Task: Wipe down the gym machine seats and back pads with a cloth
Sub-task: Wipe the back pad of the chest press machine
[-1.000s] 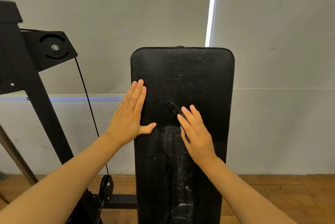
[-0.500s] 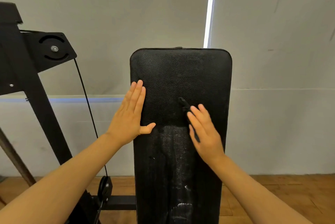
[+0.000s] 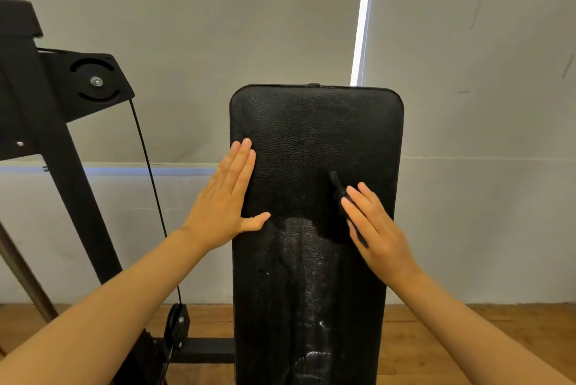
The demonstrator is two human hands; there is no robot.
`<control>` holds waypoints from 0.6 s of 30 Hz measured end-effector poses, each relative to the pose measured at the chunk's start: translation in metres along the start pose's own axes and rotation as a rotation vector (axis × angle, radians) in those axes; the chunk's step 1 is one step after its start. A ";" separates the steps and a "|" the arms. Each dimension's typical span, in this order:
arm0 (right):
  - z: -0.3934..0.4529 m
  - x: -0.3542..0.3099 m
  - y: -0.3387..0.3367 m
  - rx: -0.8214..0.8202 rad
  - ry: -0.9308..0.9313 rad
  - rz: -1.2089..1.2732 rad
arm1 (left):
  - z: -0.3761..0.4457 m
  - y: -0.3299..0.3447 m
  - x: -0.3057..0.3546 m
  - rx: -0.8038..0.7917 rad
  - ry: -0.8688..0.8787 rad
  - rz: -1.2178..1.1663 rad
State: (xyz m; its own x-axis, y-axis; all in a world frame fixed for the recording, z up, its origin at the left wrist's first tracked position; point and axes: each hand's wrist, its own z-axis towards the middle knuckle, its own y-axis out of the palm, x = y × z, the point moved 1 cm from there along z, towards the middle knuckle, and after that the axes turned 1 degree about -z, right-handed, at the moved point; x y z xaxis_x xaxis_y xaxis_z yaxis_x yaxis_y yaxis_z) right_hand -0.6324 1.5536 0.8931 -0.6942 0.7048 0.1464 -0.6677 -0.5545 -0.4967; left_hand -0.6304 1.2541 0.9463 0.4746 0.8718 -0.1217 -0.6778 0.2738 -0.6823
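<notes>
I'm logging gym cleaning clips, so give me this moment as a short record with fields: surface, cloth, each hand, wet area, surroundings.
surface: black back pad, upright, textured vinyl
cloth: dark cloth, pressed against the pad's right half, mostly hidden under the fingers
left hand: left hand flat, fingers straight, bracing the pad's left edge
right hand: right hand presses the cloth to the pad with straight fingers
wet area: shiny streaks down the pad's lower middle; upper part looks matte
surroundings: black machine frame and cable at left, wooden floor, grey wall
</notes>
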 end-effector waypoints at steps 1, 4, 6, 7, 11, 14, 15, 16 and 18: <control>0.001 -0.005 0.003 0.013 0.026 0.017 | 0.000 -0.001 -0.001 -0.006 0.006 -0.009; 0.017 -0.032 0.018 0.024 0.020 0.072 | -0.001 -0.004 -0.006 -0.029 0.045 -0.034; 0.034 -0.054 0.032 -0.035 -0.082 0.058 | 0.000 -0.008 -0.011 -0.054 0.075 -0.044; 0.041 -0.062 0.039 -0.053 -0.128 0.053 | 0.000 -0.009 -0.013 -0.064 0.090 -0.036; 0.050 -0.068 0.041 -0.102 -0.185 0.037 | 0.001 -0.016 -0.024 -0.086 0.162 0.064; 0.032 -0.041 0.019 -0.133 -0.176 -0.024 | 0.004 -0.018 -0.032 -0.095 0.224 0.117; 0.023 -0.029 0.011 -0.130 -0.156 -0.039 | 0.004 -0.019 -0.035 -0.097 0.235 0.128; 0.013 -0.017 0.002 -0.130 -0.136 -0.054 | 0.003 -0.019 -0.037 -0.096 0.242 0.135; -0.002 -0.001 -0.010 -0.147 -0.108 -0.083 | 0.004 -0.019 -0.039 -0.092 0.254 0.143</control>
State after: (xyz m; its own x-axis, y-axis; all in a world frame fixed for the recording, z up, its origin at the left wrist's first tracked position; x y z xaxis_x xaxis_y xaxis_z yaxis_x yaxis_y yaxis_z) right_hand -0.6239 1.5593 0.8959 -0.6683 0.6895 0.2793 -0.6832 -0.4204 -0.5971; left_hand -0.6382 1.2164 0.9664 0.5111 0.7663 -0.3892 -0.6995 0.1078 -0.7064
